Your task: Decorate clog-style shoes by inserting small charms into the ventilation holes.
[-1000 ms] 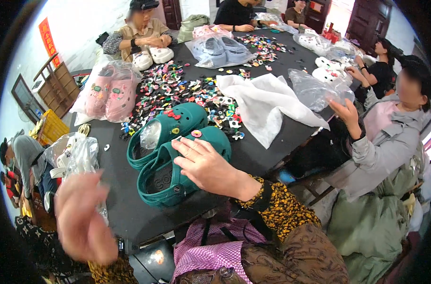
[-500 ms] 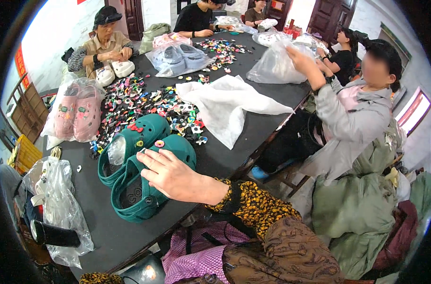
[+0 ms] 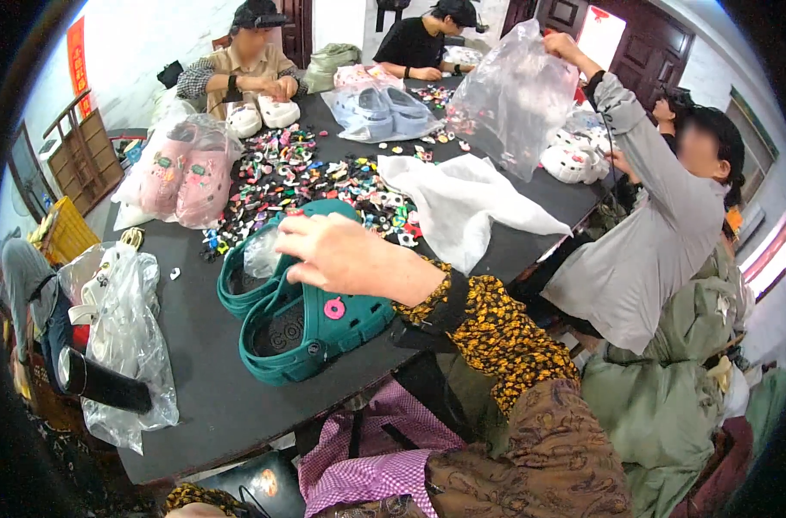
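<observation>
1. Arching over the near green clog (image 3: 350, 326), right hand (image 3: 345, 255): fingers bent, grip indeterminable; left hand (image 3: 199, 512) mostly cropped, state indeterminable
2. Clog location: black table (image 3: 199, 423), near side
3. Likely light, flexible foam; grasp heel end

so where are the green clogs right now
In the head view, the green clogs sit left of centre on the black table, partly hidden by the wearer's right hand, near the colourful charm pile.
</observation>
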`<state>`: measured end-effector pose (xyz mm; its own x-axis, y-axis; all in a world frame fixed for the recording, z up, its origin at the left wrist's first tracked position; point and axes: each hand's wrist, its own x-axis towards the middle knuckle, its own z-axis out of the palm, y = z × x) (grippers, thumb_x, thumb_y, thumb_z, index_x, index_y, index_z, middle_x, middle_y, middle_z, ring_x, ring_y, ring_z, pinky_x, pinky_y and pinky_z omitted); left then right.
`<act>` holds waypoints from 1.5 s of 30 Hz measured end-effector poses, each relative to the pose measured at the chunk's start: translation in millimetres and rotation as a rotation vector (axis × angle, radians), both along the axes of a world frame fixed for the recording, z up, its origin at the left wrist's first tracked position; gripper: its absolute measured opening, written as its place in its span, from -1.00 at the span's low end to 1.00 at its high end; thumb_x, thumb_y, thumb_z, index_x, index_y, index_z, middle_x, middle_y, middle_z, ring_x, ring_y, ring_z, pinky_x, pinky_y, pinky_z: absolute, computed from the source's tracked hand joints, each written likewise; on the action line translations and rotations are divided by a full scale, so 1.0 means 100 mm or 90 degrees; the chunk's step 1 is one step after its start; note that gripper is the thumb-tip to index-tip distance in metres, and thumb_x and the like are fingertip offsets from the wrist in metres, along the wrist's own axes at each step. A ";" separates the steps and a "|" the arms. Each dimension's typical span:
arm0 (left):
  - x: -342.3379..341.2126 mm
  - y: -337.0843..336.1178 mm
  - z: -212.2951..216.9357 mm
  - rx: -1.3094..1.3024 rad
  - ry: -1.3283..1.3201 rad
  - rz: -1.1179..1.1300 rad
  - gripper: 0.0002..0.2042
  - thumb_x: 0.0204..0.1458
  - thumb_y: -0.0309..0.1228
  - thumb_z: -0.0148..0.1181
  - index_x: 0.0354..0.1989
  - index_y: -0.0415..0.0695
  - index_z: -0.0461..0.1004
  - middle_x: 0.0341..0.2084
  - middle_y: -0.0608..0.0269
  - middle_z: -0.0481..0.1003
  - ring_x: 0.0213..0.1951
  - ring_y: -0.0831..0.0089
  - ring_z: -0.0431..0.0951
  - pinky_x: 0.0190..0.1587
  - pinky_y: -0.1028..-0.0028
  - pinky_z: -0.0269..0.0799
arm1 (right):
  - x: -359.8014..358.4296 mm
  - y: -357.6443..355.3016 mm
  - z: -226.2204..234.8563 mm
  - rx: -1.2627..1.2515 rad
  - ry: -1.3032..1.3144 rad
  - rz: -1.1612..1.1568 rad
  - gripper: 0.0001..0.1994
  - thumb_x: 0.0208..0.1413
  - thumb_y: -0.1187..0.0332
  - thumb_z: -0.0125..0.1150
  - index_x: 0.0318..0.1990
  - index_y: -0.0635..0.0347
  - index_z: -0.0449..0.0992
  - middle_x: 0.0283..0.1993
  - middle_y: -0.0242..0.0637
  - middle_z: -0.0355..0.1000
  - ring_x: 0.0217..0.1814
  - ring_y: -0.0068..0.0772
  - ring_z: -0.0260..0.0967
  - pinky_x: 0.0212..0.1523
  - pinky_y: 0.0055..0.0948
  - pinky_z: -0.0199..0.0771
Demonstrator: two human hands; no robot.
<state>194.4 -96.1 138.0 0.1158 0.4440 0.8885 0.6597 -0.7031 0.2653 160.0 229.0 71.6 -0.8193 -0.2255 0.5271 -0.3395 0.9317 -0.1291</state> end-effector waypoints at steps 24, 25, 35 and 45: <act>-0.43 -0.37 -1.08 -0.100 -0.300 0.349 -0.70 0.17 -0.54 -0.12 0.05 -0.40 0.32 -0.55 0.02 0.44 -0.59 0.46 0.29 -0.53 0.52 0.19 | 1.28 2.04 -0.07 0.133 -0.151 -0.697 -0.35 -0.15 0.11 0.36 0.13 0.13 0.30 0.14 0.02 0.27 0.20 0.05 0.18 0.13 0.00 0.17; -0.43 -0.36 -1.08 -0.101 -0.299 0.343 -0.70 0.17 -0.54 -0.12 0.05 -0.40 0.32 -0.55 0.02 0.44 -0.59 0.46 0.29 -0.53 0.52 0.19 | 1.38 2.10 -0.11 0.118 -0.197 -0.733 -0.37 -0.13 0.11 0.35 0.10 0.14 0.29 0.08 0.02 0.32 0.15 0.06 0.24 0.09 0.00 0.20; -0.37 -0.10 -1.04 -0.114 -0.334 0.344 -0.71 0.19 -0.44 -0.07 0.02 -0.35 0.37 -0.52 0.06 0.46 -0.63 0.54 0.26 -0.59 0.59 0.11 | 1.69 2.02 -0.36 -0.127 -0.186 -0.685 -0.62 0.02 0.36 0.08 0.02 0.24 0.32 -0.19 0.05 0.48 -0.05 0.06 0.42 -0.04 -0.09 0.41; -0.33 -0.08 -1.01 -0.131 -0.339 0.370 -0.72 0.19 -0.43 -0.05 -0.02 -0.36 0.39 -0.53 0.06 0.46 -0.61 0.53 0.28 -0.56 0.60 0.13 | 1.59 1.96 -0.49 -0.384 0.087 -0.480 -0.62 -0.02 0.49 0.00 0.02 0.26 0.46 -0.04 0.03 0.46 -0.03 -0.11 0.47 0.00 -0.35 0.42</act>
